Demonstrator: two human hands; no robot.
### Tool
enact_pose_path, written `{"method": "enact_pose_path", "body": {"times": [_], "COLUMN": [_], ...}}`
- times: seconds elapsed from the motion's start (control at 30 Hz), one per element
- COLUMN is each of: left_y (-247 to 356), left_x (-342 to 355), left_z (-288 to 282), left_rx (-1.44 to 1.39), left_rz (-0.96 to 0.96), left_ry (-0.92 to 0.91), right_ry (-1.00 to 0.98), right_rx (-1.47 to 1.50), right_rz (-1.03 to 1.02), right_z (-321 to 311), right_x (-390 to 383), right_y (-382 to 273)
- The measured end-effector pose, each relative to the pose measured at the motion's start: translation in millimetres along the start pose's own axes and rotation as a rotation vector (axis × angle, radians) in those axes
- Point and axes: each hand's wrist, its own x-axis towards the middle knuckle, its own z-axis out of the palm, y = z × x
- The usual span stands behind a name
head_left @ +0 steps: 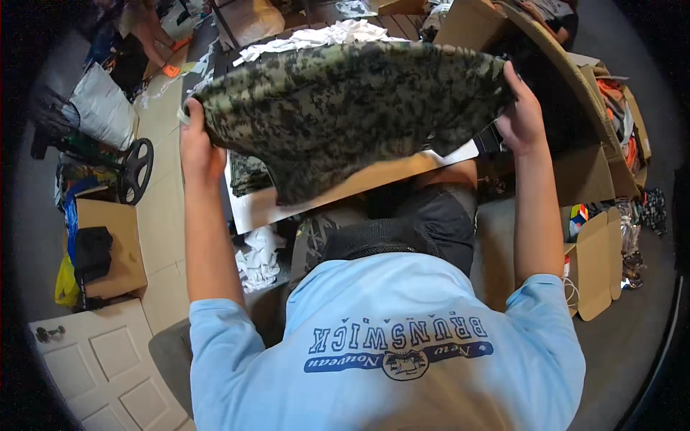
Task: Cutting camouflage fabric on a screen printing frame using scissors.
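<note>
A camouflage cloth (345, 108) is held up in the air in front of the person, above the lap and the near edge of a board (399, 174), stretched sideways between two bare hands. The left hand (201, 147) pinches its upper left corner, the thumb lying along the edge; the right hand (523, 118) grips the upper right end the same way, thumb on top. Most of the other fingers are hidden behind the fabric, so I cannot tell exactly how they curl.

The cloth looks thin, light and soft, probably a little slippery and not fragile. It sags between the hands and drops into a loose flap at lower left, so it likely will not keep a shape by itself; the two top corners seem the best places to hold it, pulled evenly apart.

Below the left end, a folded patterned piece (248, 174) rests on the board. Just beyond the cloth's upper edge lies a heap of white scraps (323, 39), with more scraps (259, 258) low beside the lap. A big cardboard box (474, 29) stands open at the right, a smaller box (596, 266) nearer the person.
</note>
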Motion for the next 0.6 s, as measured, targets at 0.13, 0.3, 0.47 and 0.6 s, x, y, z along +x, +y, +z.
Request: {"method": "enact_pose_path", "body": {"times": [0.13,0.3,0.47,0.6], "left_y": [27.5,-59.2,-108.6,-114.9], "left_x": [1.4,-47.4,-86.1,-91.5], "left_z": [34.7,4.4,-8.7,-25.2], "left_rx": [-0.112,0.223,0.244,0.105], "left_rz": [-0.112,-0.560,-0.405,-0.263], "left_ry": [-0.015,-0.257,-0.064,0.072], "right_ry": [0.007,0.027,0.191,0.218], "right_rx": [0.018,0.106,0.176,0.148], "right_rz": [-0.077,0.101,0.465,0.408], "right_z": [-2.3,-43.6,-95.6,-86.7], "right_x": [2.1,-29.6,-79.6,-100.5], "right_y": [-8.2,42.7,127.1,123.2]}}
